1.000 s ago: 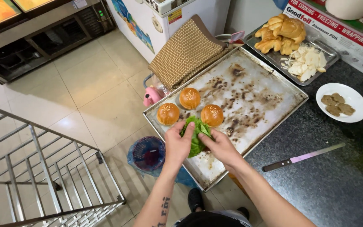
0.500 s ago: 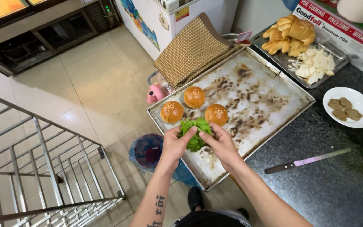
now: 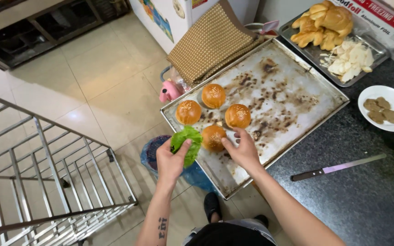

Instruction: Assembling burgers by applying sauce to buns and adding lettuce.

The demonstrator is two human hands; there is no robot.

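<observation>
A stained metal baking tray [image 3: 292,95] lies on the dark counter with several sesame buns at its near left. My left hand [image 3: 172,159] holds a green lettuce leaf [image 3: 189,142] over the tray's near corner. Beside it sits a bun [image 3: 214,136], and the fingers of my right hand [image 3: 242,150] touch its right side, holding nothing. Three more buns [image 3: 213,95] stand just beyond, in a loose cluster.
A knife [image 3: 338,167] lies on the counter to the right. A white plate with brown patties [image 3: 385,109] and a metal tray of fried pieces and white slices [image 3: 338,41] sit at the back right. A woven mat [image 3: 213,43] overhangs the tray's far corner. A metal rack [image 3: 46,182] stands on the floor at left.
My hands have parted: the left has carried the lettuce off to the left, uncovering a bun beneath, and the right now rests against that bun.
</observation>
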